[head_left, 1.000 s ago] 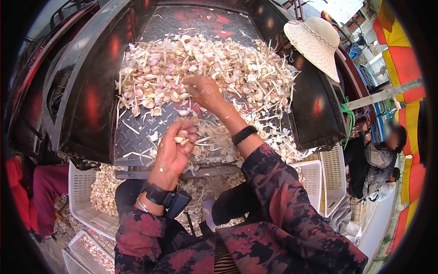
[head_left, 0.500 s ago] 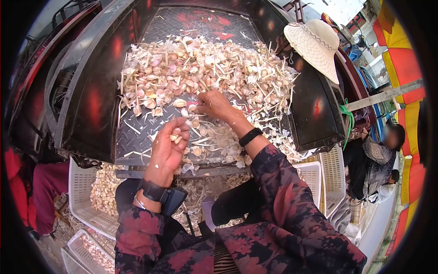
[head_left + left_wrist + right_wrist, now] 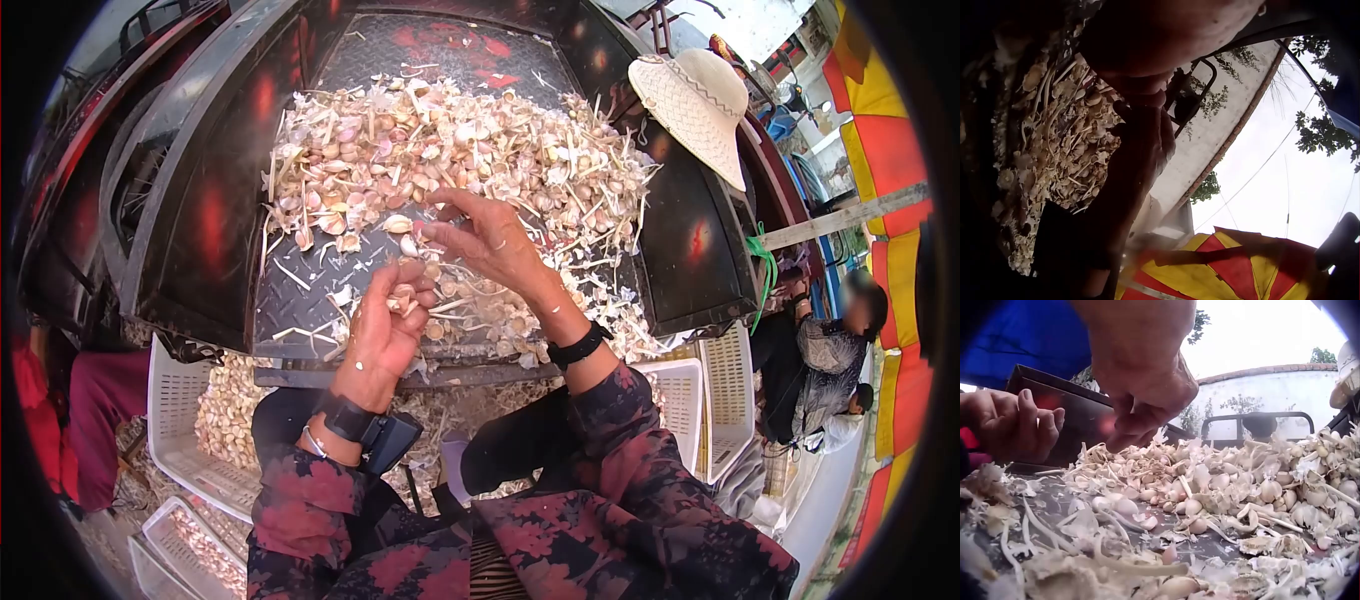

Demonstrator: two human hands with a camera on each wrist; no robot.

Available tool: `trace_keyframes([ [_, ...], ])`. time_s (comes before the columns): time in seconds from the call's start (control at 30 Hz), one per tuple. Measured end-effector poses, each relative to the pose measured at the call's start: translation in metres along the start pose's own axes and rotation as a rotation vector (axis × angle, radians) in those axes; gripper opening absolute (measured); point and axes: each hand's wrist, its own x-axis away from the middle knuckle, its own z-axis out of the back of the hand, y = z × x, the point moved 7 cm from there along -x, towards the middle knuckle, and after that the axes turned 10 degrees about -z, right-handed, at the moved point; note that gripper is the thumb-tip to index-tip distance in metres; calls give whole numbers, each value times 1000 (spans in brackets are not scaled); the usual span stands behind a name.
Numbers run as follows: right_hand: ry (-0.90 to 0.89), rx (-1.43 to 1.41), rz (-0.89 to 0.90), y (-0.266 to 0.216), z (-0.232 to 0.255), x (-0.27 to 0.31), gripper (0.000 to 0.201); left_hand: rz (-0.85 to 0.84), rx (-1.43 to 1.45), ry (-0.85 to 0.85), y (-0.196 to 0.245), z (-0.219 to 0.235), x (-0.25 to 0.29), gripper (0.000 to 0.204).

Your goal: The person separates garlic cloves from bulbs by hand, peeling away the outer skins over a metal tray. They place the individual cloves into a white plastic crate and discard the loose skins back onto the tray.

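My left hand (image 3: 382,340) is palm up near the front edge of the truck bed, its curled fingers holding a few garlic cloves (image 3: 402,298). Just up and to the right, my right hand (image 3: 500,245) hovers over the near side of a garlic pile (image 3: 450,140), fingers loosely bent and thumb apart. Nothing shows between its fingers. In the right wrist view its fingertips point down over cloves and dry skins. A whitish clove (image 3: 408,245) lies on the metal floor by the right fingertips. The left wrist view is dark and hides the left palm.
Dark metal side walls (image 3: 205,200) flank the bed, with a straw hat (image 3: 695,105) on the right one. Peelings and stalks (image 3: 480,310) litter the near floor. White crates stand below, the left crate (image 3: 175,420) holding cloves. Another person (image 3: 825,340) sits at the right.
My right hand came down from the pile towards the left hand with its fingertips together, then lifted slightly as its fingers spread. My left hand kept its cloves and shifted slightly.
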Motion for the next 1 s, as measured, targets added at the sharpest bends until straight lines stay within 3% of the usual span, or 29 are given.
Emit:
trace_keyframes([
  [0.03, 32, -82, -205, 27, 4, -15, 24, -2, 1, -1, 2, -2, 1, 33],
  [0.1, 61, 75, -96, 40, -11, -42, 17, 42, 1, -40, 4, -8, 4, 29],
  [0.17, 181, 261, 184, 29, -34, -60, 17, 30, -11, -4, 9, -11, 5, 27],
  [0.2, 178, 258, 185, 35, -47, -71, 17, 24, -19, 33, 10, -9, 6, 26],
  [0.27, 92, 512, 156, 52, -77, -90, 17, 6, -12, 32, 15, -5, 4, 25],
  [0.37, -11, 590, 172, 64, -84, -96, 16, -12, -15, 39, 23, -2, 3, 24],
  [0.5, 52, 544, 44, 78, -50, -74, 12, -13, 15, -24, 21, -2, 0, 26],
  [0.57, 136, 461, 108, 57, -32, -49, 17, -45, -40, 116, 22, 2, 3, 29],
  [0.63, 50, 28, -33, 29, -23, -21, 24, -37, -48, 132, 18, 6, 1, 31],
  [0.7, 51, -122, 262, -15, -29, 17, 27, -13, 2, 88, 11, 2, 4, 32],
  [0.77, 69, 38, 293, -38, -19, 42, 27, -46, 43, 31, 1, 18, -3, 33],
  [0.83, 78, 197, 332, -39, -6, 52, 27, 69, 59, 17, -8, 12, 4, 33],
  [0.9, 7, -164, -88, 15, 12, 41, 28, 86, 44, -11, -8, -1, 8, 33],
  [1.0, 203, -221, -187, 73, 32, 24, 29, 86, 64, -70, -5, -11, 9, 26],
])
